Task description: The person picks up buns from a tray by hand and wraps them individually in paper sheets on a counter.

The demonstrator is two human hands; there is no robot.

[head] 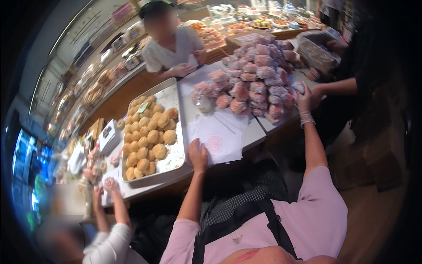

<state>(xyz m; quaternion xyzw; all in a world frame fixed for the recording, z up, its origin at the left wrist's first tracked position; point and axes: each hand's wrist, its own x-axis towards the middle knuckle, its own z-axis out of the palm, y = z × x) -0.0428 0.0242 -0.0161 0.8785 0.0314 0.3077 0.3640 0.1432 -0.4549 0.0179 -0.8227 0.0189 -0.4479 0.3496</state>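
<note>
My right hand [304,99], in a clear plastic glove, holds a paper-wrapped bun [299,87] at the right side of a tall pile of wrapped buns [258,77]. Next to it is a co-worker's hand [317,94]. My left hand [198,155] rests at the table's near edge, its fingers at the left border of a stack of white wrapping papers [227,142] with a red print. Nothing shows in that hand. To its left lies a metal baking tray [171,94] holding many unwrapped golden round buns [143,142].
A small clear container [203,105] stands before the pile. A plastic-lined bin [315,49] is at the far right. One person [174,49] works across the table [257,130], another [108,237] at lower left. A white box [110,137] sits beyond the tray.
</note>
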